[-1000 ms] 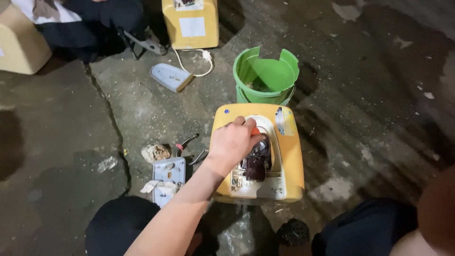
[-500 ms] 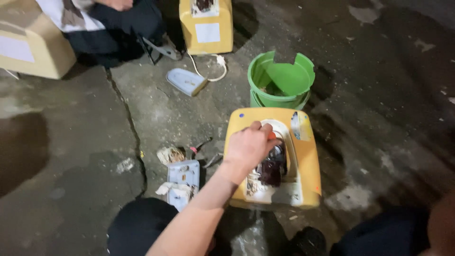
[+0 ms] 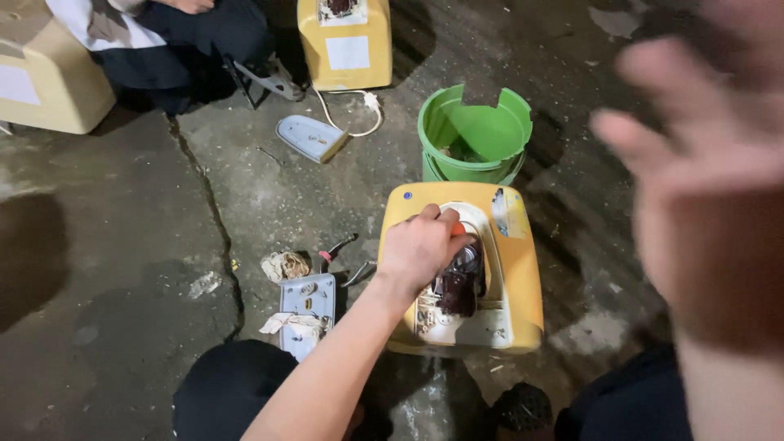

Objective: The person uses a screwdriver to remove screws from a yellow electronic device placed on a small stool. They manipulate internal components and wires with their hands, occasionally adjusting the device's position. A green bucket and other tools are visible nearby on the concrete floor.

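A yellow appliance casing (image 3: 523,278) lies open on the concrete, its white insert and dark inner parts (image 3: 457,286) showing. My left hand (image 3: 416,249) rests on the opening, fingers closed around a small orange-handled tool (image 3: 458,229) that is mostly hidden by the fist. My right hand (image 3: 702,163) is raised close to the camera at the right, blurred, with fingers spread and nothing in it.
A green bucket (image 3: 474,131) stands just behind the casing. To the left lie a grey plate (image 3: 309,298), red-handled pliers (image 3: 336,245) and a crumpled rag (image 3: 284,265). Farther back are a white cover (image 3: 310,137), a second yellow casing (image 3: 347,41), a beige casing (image 3: 41,82) and a seated person (image 3: 188,41).
My right hand has come up into view at the right, large and blurred. My left hand stays on the yellow casing's opening. The view has shifted slightly.
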